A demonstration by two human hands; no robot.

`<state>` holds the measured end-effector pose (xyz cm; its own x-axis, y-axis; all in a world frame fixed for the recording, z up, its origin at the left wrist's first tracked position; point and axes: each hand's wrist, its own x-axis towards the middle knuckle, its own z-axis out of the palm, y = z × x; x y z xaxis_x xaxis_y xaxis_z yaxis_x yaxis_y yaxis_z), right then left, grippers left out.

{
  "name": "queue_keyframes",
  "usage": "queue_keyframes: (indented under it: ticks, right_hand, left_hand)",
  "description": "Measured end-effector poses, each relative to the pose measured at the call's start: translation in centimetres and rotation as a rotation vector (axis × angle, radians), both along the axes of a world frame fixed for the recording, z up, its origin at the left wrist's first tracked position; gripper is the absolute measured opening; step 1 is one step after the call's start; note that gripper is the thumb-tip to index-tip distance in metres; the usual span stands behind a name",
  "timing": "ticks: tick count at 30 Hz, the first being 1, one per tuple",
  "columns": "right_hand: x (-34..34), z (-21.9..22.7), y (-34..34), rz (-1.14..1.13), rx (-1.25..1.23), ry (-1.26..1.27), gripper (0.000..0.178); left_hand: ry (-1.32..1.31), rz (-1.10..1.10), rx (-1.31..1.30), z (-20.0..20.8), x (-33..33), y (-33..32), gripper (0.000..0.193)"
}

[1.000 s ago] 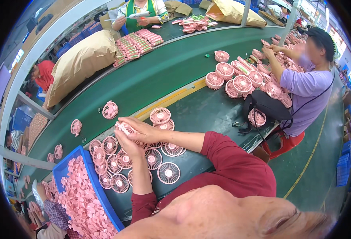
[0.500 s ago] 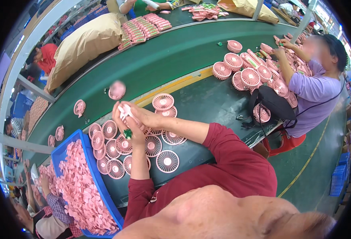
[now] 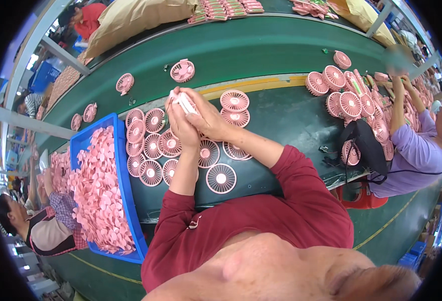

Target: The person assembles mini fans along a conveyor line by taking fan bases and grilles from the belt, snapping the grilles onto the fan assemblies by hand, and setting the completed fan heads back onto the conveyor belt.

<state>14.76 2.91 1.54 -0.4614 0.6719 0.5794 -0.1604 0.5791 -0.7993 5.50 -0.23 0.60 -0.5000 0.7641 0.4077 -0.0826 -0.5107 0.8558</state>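
Note:
Both of my hands are cupped together above the work table [image 3: 276, 143], near the belt's edge. Between them is a pale pink, nearly white plastic part [image 3: 185, 104], mostly covered by my fingers, so its full shape is hidden. My left hand [image 3: 181, 128] wraps it from the left and below. From the right, my right hand [image 3: 210, 120] closes over it, fingers bent against the part. Round pink fan grilles lie under and around my wrists, including one grille [image 3: 221, 178] by my right forearm and another grille [image 3: 234, 101] beyond it.
At left, a blue bin [image 3: 130, 220] holds many pink fan blades [image 3: 98, 195]. A green conveyor belt [image 3: 261, 50] runs beyond the table, carrying a pink fan housing [image 3: 182, 70]. To the right, a co-worker in a purple shirt [image 3: 411, 163] sits beside piled fan parts and a black bag [image 3: 364, 148].
The whole view has swung, so the scene sits farther right and higher. My hands have tilted the pale part between them. The green piece seen beside my left hand no longer shows clearly.

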Motion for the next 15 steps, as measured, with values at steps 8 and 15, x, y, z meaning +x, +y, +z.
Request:
queue_keyframes:
  ticks: [8,15]
  right_hand:
    - [0.5,-0.7,0.4,-0.249,0.351,-0.111,0.076]
    - [-0.4,-1.4,-0.1,0.1,-0.18,0.112,0.079]
  left_hand:
    - [-0.253,-0.093,-0.098,0.8,0.4,-0.3,0.041]
    - [0.619,0.361,0.16,1.1,0.5,-0.6,0.04]
